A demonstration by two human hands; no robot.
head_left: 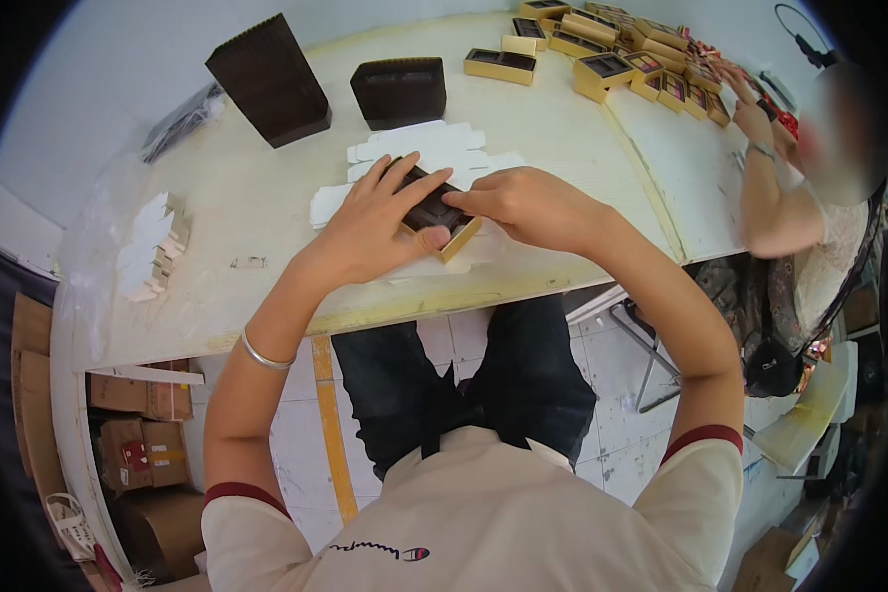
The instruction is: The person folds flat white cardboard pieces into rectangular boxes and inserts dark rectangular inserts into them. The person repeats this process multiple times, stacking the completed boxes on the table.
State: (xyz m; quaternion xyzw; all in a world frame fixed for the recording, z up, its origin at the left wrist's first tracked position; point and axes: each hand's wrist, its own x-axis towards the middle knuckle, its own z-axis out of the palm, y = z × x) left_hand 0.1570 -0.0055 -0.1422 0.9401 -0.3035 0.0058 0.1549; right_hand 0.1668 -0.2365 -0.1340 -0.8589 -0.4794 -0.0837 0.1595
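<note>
In front of me lies a small gold box (461, 240) with a dark brown plastic tray (429, 210) in it. Spread across the box, my left hand (373, 219) steadies it, its thumb at the near edge and its fingertips over the far side. My right hand (533, 205) is curled at the right end, with a fingertip pressing on the tray. My hands hide much of the box. Flat white folded cartons (419, 143) lie under and beyond it.
Two stacks of brown trays, one tall (271, 84) and one low (398, 91), stand at the back. More white cartons (150, 247) lie on the left. Several gold boxes (602, 71) are heaped at the far right, near a co-worker's arm (770, 197).
</note>
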